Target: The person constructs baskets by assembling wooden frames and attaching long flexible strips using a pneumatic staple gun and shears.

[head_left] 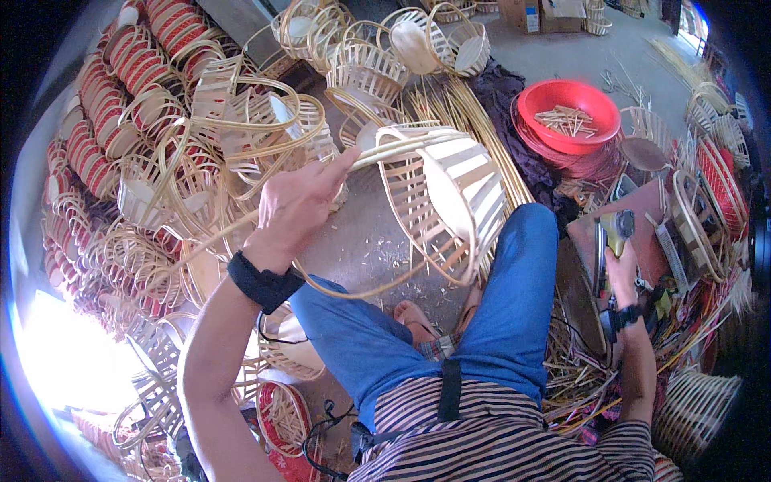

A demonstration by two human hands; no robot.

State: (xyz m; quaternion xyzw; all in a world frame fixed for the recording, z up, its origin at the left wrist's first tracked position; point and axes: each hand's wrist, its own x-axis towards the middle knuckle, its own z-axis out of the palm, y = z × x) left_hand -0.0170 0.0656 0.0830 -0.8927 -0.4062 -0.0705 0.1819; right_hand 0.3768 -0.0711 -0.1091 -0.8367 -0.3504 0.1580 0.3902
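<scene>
My left hand (301, 197) is closed round pale cane strips at the rim of a round slatted basket (474, 189). The basket is tilted on its side above my knees, its pale round base showing. A long cane strip (353, 296) curves from below my left wrist toward the basket's lower rim. Off to the right, my right hand (622, 271) grips the handle of a yellow-green and dark hand tool (617, 229) that looks like a staple gun. It is held away from the basket, over a reddish-brown board (638, 217).
A red basin (554, 100) with short wooden sticks stands at the far right. Stacked red-and-natural baskets (128, 76) fill the left. Long canes (482, 120) lie on the floor beyond the basket. Loose strips (578, 386) crowd my right side. A red container of sticks (283, 418) sits lower left.
</scene>
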